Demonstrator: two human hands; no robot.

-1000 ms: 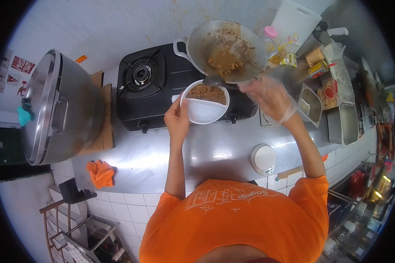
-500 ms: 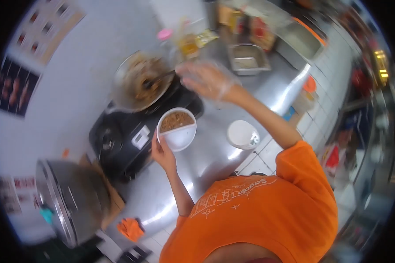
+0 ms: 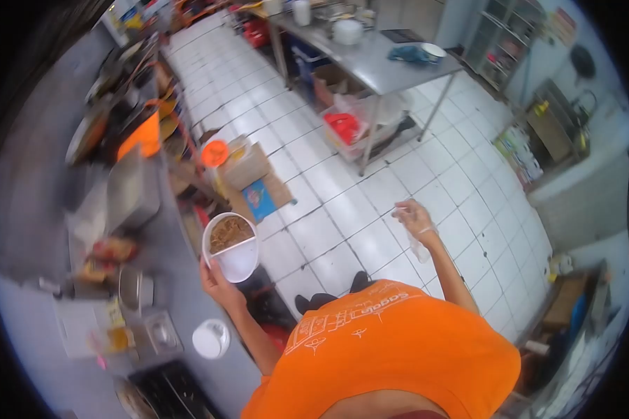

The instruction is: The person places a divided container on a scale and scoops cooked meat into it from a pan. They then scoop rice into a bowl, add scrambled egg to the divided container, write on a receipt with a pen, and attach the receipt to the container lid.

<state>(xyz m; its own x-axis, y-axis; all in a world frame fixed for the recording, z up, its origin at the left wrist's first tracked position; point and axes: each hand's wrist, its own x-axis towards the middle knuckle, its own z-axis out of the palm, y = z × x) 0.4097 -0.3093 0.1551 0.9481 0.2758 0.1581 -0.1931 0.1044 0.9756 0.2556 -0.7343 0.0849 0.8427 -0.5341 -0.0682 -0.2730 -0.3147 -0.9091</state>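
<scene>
My left hand [image 3: 221,285] grips a white round bowl [image 3: 239,262] by its rim, with the thumb over the near edge. A divider splits the bowl, and shredded brown food [image 3: 229,232] lies in the far half while the near half is bare. Out over the tiled floor, my right hand [image 3: 415,219] wears a clear plastic glove that hangs loose below the wrist. Its fingers are loosely bent and slightly apart, with nothing visible in them.
A steel counter [image 3: 189,300] runs along my left, carrying a white round tub [image 3: 210,339], a metal tray [image 3: 162,331] and a black stove [image 3: 171,391]. Ahead are a steel table [image 3: 370,66] and boxes [image 3: 247,170] on the floor.
My view has turned right from the stove towards the room. The bowl has stayed in my left hand. My right hand has moved from beside the pan to over the floor.
</scene>
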